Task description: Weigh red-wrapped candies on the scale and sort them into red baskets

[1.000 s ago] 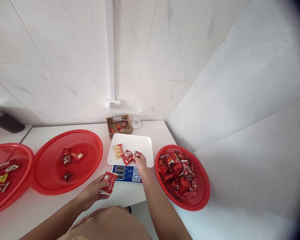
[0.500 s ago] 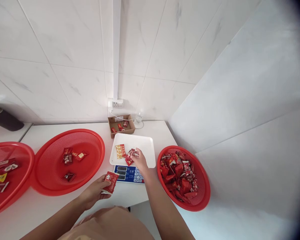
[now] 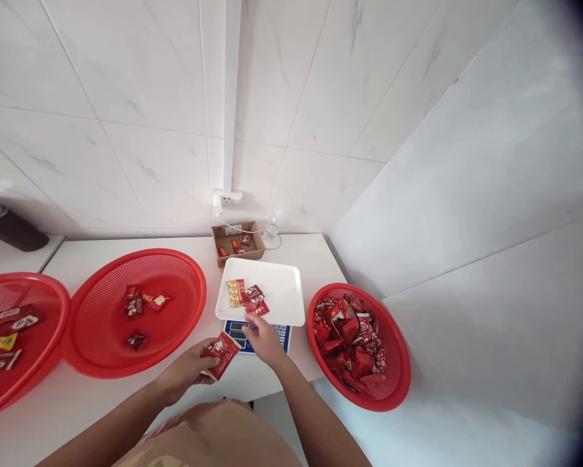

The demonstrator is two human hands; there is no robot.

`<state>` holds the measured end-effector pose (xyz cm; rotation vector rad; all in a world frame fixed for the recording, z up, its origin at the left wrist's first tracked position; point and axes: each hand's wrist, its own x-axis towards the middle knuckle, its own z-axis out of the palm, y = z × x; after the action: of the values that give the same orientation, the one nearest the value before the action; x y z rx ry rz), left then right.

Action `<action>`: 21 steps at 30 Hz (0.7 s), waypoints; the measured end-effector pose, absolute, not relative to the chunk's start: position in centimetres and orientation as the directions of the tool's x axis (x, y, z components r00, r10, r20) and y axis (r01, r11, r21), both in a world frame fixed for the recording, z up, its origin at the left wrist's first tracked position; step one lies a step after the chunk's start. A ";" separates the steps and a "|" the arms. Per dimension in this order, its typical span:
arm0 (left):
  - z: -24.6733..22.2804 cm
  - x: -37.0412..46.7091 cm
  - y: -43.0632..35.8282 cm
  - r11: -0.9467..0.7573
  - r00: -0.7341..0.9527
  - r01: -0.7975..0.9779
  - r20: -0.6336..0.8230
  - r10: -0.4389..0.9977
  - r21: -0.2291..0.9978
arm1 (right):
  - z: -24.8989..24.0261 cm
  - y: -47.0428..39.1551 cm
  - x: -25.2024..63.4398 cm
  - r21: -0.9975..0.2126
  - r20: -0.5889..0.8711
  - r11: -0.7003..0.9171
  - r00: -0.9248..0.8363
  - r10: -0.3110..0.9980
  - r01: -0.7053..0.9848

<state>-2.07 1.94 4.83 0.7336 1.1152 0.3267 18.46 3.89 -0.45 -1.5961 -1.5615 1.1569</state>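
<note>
My left hand (image 3: 189,370) grips a red printed packet (image 3: 224,353) in front of the scale. Just to its right, my right hand (image 3: 262,338) is open and holds nothing, its fingers over the blue keypad panel of the digital scale (image 3: 283,335). On top of the scale sits a white tray (image 3: 284,285). A yellow-and-red snack packet (image 3: 235,294) lies in the tray's left part, and small dark red packets (image 3: 255,297) lie beside it, close beyond my right fingertips.
To the right stands a red basket (image 3: 401,363) heaped with red packets. Two more red baskets, one near (image 3: 91,370) and one farther left (image 3: 60,305), hold a few packets. Behind the tray are a cardboard box (image 3: 242,255) with small packets and a clear glass object (image 3: 272,228). A dark bottle (image 3: 19,228) lies far left.
My right hand has let go of the dark red packets in the tray and drawn back toward me, over the keypad. My left hand has shifted slightly right with its red packet.
</note>
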 end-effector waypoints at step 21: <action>2.4 0.5 3.9 0.513 0.324 0.318 -0.600 0.731 0.797 | 0.3 -2.9 18.5 -0.755 -0.628 -0.633 -0.087 0.773 -0.171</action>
<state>0.54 3.85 2.42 1.0572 1.2644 0.3510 18.47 -2.88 0.33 -1.5152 -0.6718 1.7960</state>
